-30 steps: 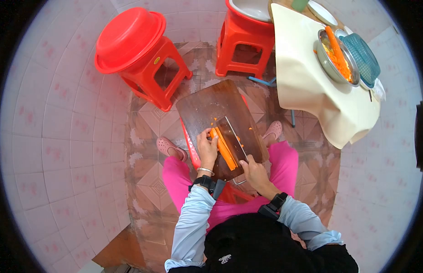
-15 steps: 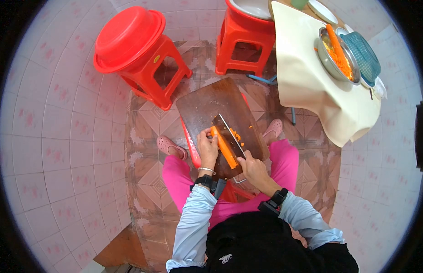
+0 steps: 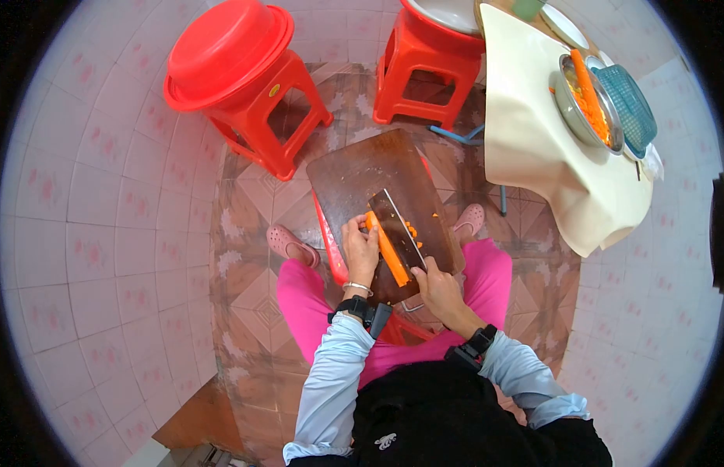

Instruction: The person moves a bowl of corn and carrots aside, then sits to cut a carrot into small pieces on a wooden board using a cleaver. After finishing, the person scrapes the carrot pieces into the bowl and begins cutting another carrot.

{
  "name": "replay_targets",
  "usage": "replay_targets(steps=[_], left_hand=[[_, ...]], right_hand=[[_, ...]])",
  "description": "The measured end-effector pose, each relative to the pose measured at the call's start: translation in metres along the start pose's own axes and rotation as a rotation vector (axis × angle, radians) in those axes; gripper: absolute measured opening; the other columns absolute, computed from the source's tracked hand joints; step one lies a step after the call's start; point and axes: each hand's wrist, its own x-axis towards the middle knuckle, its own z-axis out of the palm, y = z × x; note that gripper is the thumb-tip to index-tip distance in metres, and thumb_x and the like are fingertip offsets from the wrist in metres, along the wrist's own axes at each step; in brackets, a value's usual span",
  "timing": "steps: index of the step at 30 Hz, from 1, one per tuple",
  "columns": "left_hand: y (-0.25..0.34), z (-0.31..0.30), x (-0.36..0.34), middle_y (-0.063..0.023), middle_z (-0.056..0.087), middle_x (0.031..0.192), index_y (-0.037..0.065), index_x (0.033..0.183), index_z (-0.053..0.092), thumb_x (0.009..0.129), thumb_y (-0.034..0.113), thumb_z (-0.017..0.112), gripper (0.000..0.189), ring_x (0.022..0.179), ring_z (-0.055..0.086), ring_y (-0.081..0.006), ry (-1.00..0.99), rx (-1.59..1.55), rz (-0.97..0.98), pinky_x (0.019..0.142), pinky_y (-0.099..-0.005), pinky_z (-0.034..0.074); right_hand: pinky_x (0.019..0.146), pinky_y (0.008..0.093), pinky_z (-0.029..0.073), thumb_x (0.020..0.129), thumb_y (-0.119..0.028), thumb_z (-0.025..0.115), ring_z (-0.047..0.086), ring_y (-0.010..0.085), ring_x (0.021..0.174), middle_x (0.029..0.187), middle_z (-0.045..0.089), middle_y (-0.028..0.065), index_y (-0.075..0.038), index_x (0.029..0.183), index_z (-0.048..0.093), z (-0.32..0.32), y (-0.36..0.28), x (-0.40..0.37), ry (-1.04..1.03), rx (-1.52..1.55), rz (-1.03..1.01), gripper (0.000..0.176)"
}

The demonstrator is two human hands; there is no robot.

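In the middle of the frame, the left forearm reaches up from the bottom, and the left hand lies over the left side of the carrot, its fingers bent and pressed close to the upper end. It is narrowly open, holding the carrot against the cutting board. The right forearm comes in from the lower right, angled up and to the left, and the right hand is closed around the handle end of the cleaver. The cleaver's blade slants up and to the left, just beside the carrot on its right. Small carrot pieces lie on the board right of the blade. In the upper right of the frame, a metal bowl with orange shreds and a whole carrot stands on the cloth-covered surface, beside a teal basket.
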Motion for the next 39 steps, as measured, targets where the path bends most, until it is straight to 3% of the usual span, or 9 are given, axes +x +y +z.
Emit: replay_targets(steps=[14, 19, 22, 28, 36, 39], left_hand=[[0.011, -0.005, 0.000, -0.0137, 0.054, 0.096, 0.000, 0.109, 0.056, 0.083, 0.008, 0.066, 0.029, 0.062, 0.058, -0.0163, 0.025, 0.007, 0.019, 0.055, -0.0287, 0.052], [0.014, -0.008, -0.001, -0.0139, 0.054, 0.095, -0.001, 0.109, 0.055, 0.083, 0.008, 0.066, 0.030, 0.063, 0.057, -0.0162, 0.010, -0.024, -0.003, 0.055, -0.0289, 0.052], [0.018, -0.010, -0.003, -0.0154, 0.053, 0.100, -0.001, 0.111, 0.055, 0.083, 0.005, 0.065, 0.031, 0.063, 0.056, -0.0202, -0.013, -0.021, 0.010, 0.063, -0.0319, 0.049], [0.016, -0.008, 0.001, -0.0159, 0.053, 0.101, 0.000, 0.111, 0.055, 0.082, 0.005, 0.066, 0.031, 0.067, 0.057, -0.0218, 0.007, -0.043, -0.011, 0.065, -0.0334, 0.049], [0.015, -0.008, -0.002, -0.0146, 0.054, 0.098, 0.000, 0.110, 0.056, 0.083, 0.009, 0.066, 0.030, 0.064, 0.056, -0.0194, 0.046, 0.034, 0.074, 0.063, -0.0309, 0.049], [0.021, -0.010, -0.002, -0.0156, 0.052, 0.102, 0.000, 0.112, 0.055, 0.083, 0.006, 0.065, 0.031, 0.067, 0.057, -0.0206, -0.009, -0.030, -0.025, 0.065, -0.0324, 0.049]], right_hand=[[0.058, 0.0578, 0.047, 0.097, -0.027, 0.045, 0.060, 0.0489, 0.067, 0.068, 0.060, 0.0296, 0.001, 0.098, 0.044, -0.014, -0.011, 0.001, -0.102, -0.032, 0.041, 0.028], [0.062, 0.0577, 0.048, 0.096, -0.029, 0.046, 0.061, 0.0489, 0.071, 0.073, 0.062, 0.0297, 0.001, 0.102, 0.046, 0.013, -0.020, 0.048, 0.004, -0.026, 0.032, 0.031], [0.064, 0.0570, 0.048, 0.095, -0.032, 0.046, 0.061, 0.0484, 0.074, 0.076, 0.062, 0.0302, 0.002, 0.104, 0.047, 0.023, -0.024, 0.084, 0.067, -0.010, -0.003, 0.034], [0.067, 0.0593, 0.045, 0.095, -0.032, 0.047, 0.058, 0.0526, 0.078, 0.076, 0.059, 0.0344, 0.002, 0.102, 0.048, 0.016, -0.031, 0.094, 0.043, 0.028, 0.011, 0.035], [0.066, 0.0588, 0.046, 0.095, -0.031, 0.046, 0.060, 0.0503, 0.079, 0.079, 0.061, 0.0332, 0.000, 0.102, 0.044, -0.008, -0.013, 0.013, -0.116, -0.002, 0.099, 0.032], [0.062, 0.0587, 0.045, 0.095, -0.028, 0.047, 0.060, 0.0501, 0.075, 0.075, 0.060, 0.0327, 0.000, 0.099, 0.043, 0.001, -0.005, -0.011, -0.123, 0.028, 0.113, 0.029]])
